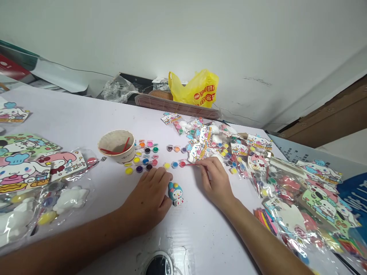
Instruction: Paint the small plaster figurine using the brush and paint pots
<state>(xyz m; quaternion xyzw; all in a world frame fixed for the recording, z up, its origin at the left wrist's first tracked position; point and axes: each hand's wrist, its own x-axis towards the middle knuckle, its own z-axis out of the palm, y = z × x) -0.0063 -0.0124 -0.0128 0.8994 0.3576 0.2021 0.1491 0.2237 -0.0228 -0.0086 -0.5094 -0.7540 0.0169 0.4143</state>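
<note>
Likely dipping step: right hand (213, 176) pinches brush (192, 164) at red paint pot (182, 164), left hand (153, 193) holds figurine (176, 194) (next probably needs steady lift)

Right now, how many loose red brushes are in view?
3 visible: one brush in the right hand, two brushes in the paper cup; others may be hidden.

teal-and-white figurine (176, 194) with red spots, red brush (191, 164), multicoloured paint pots (146, 161), off-white cup (126, 156), pale lilac table (71, 118), yellow bag (186, 89) bearing red lettering
</note>
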